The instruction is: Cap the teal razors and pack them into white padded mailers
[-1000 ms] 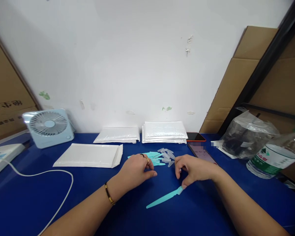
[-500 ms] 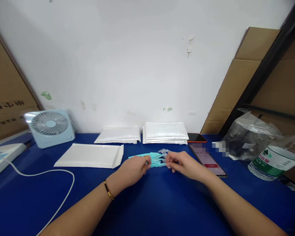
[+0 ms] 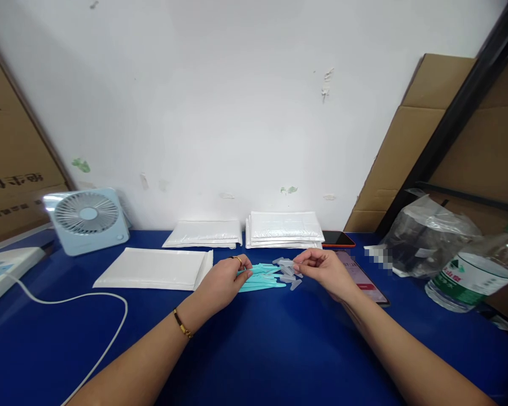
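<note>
A heap of teal plastic sticks (image 3: 262, 277) lies on the blue table (image 3: 254, 349), with several small clear plastic caps (image 3: 288, 269) at its right end. My left hand (image 3: 223, 277), wearing a ring and a bracelet, pinches the left end of one teal stick. My right hand (image 3: 320, 268) hovers just right of the caps, thumb and fingers pinched together; what they hold is too small to make out.
A white padded envelope (image 3: 154, 269) lies left of the heap, two stacks of envelopes (image 3: 284, 228) behind it. Two phones (image 3: 362, 279) lie right of my hand. A small fan (image 3: 87, 219) and white cable (image 3: 88, 299) are left; a bag (image 3: 427, 234) and bottle (image 3: 469, 270) right.
A teal stick lay alone near the front one second ago; it is gone from there. Both hands moved back to the heap, the left pinching a stick, the right rising over the caps.
</note>
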`<state>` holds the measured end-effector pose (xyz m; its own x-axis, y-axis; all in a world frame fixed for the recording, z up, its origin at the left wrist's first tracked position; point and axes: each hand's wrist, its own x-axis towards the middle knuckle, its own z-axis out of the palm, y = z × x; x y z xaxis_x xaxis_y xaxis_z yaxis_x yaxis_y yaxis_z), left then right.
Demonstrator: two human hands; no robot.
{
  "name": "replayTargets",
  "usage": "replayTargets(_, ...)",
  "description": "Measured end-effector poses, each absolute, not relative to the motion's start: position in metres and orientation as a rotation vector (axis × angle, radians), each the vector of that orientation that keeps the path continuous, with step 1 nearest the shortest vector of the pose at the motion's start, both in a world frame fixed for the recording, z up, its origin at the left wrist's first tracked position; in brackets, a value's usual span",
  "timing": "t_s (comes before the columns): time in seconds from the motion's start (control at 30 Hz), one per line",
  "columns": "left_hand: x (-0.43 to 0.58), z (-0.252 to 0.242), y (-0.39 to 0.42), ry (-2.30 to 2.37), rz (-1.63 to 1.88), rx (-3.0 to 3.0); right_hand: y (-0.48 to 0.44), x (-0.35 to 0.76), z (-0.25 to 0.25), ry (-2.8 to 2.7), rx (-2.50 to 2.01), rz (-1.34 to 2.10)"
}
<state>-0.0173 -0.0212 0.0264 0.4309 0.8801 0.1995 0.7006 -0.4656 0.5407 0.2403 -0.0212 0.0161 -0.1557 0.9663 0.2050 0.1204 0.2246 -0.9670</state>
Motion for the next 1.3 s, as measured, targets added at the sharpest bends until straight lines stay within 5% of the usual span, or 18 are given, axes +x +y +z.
replayTargets(0.77,-0.012,0.022,-0.03,1.112,0.528,2.092,-0.032,0.228,0.018,-1.793,-1.102,1.21)
replayTargets(1.07,-0.007,0.015,-0.036,1.22,0.349,2.442,-0.024,0.26,0.027,-2.346,-1.302,0.617)
replayTargets(1.3,-0.013,0.013,-0.022,1.426,0.389,2.668,-0.021,0.259,0.019,-2.446,-1.314,0.572)
